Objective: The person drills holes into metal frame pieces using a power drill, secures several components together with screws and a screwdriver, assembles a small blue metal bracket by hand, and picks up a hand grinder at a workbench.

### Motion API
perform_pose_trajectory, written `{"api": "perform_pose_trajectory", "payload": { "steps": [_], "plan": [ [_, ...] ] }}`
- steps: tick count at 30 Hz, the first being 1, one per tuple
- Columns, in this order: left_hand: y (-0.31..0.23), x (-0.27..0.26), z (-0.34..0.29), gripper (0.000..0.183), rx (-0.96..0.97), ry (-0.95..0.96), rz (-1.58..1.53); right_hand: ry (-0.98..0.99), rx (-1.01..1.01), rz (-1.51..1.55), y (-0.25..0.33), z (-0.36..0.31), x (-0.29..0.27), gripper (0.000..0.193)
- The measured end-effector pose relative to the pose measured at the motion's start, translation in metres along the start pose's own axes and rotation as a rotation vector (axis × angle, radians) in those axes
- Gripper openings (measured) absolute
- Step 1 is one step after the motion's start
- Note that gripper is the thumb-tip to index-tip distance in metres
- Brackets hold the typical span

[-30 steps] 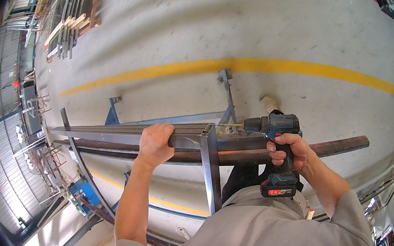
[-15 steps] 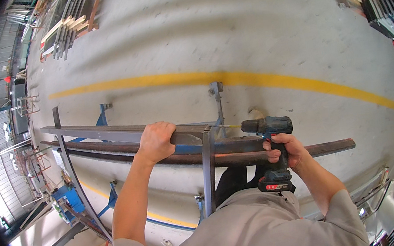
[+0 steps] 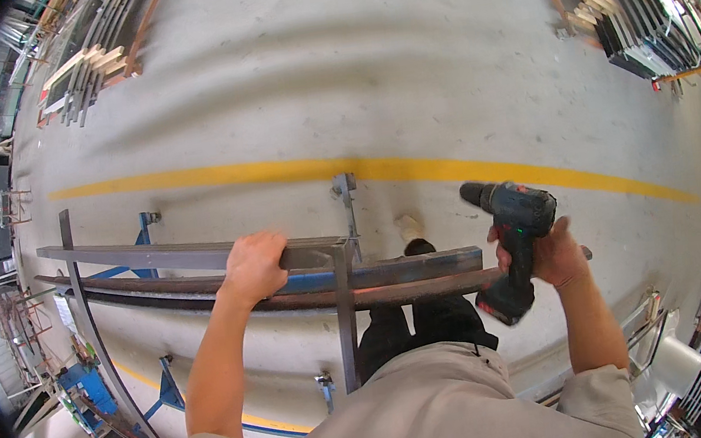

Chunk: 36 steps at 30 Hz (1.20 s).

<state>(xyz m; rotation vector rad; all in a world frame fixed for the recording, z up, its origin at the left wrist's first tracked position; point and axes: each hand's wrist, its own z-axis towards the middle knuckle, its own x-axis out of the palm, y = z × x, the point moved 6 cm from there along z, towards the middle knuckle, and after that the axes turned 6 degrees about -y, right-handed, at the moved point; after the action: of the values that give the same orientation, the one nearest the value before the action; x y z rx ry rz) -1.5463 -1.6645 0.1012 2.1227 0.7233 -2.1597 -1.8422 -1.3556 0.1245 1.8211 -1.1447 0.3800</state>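
My left hand (image 3: 256, 268) is closed over the long grey metal bar (image 3: 141, 258) of a frame, close to the corner with an upright bar (image 3: 347, 316). In my right hand (image 3: 559, 253) is a dark cordless drill (image 3: 523, 211), held by its handle. The drill is off to the right of the frame and touches nothing there. Its chuck (image 3: 474, 195) points up and left, and I cannot make out a bit in it. Below the frame run dark steel beams (image 3: 412, 291), which pass behind the drill.
Blue stand legs (image 3: 144, 244) support the beams, with a bracket (image 3: 345, 186) beyond the frame. A yellow line (image 3: 275, 170) crosses the floor. Racks of metal profiles stand at the far left (image 3: 85, 85) and far right (image 3: 621, 32). My legs (image 3: 433, 318) are close to the beams.
The drill has come away from the frame's right end, moving right and tilting, its chuck now up and left. My left hand keeps its hold on the bar. The whole view has shifted.
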Motion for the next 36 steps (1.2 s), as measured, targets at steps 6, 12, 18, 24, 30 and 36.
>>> {"api": "perform_pose_trajectory", "payload": {
  "steps": [6, 12, 18, 24, 30, 36],
  "plan": [
    [0.005, 0.002, 0.006, 0.033, -0.087, 0.180, 0.020, -0.312, 0.121, -0.185, -0.012, 0.147, -0.136, 0.071],
    [0.007, 0.009, -0.005, 0.061, -0.165, 0.438, 0.039, -0.416, 0.264, -0.565, -0.166, 0.317, -0.298, 0.034],
    [0.006, 0.011, -0.015, 0.047, -0.226, 0.370, 0.101, -0.716, 0.211, -0.834, -0.310, 0.396, -0.460, 0.031],
    [0.006, -0.009, -0.040, 0.045, -0.245, 0.545, 0.254, -0.746, 0.180, -1.202, -0.369, 0.434, -0.508, 0.036],
    [0.020, -0.006, -0.058, 0.057, -0.261, 0.640, 0.216, -0.761, 0.300, -1.355, -0.364, 0.447, -0.540, 0.044],
    [0.000, 0.013, -0.013, 0.029, -0.190, 0.378, 0.262, -0.451, 0.400, -1.551, -0.338, 0.423, -0.415, 0.036]
  ]
}}
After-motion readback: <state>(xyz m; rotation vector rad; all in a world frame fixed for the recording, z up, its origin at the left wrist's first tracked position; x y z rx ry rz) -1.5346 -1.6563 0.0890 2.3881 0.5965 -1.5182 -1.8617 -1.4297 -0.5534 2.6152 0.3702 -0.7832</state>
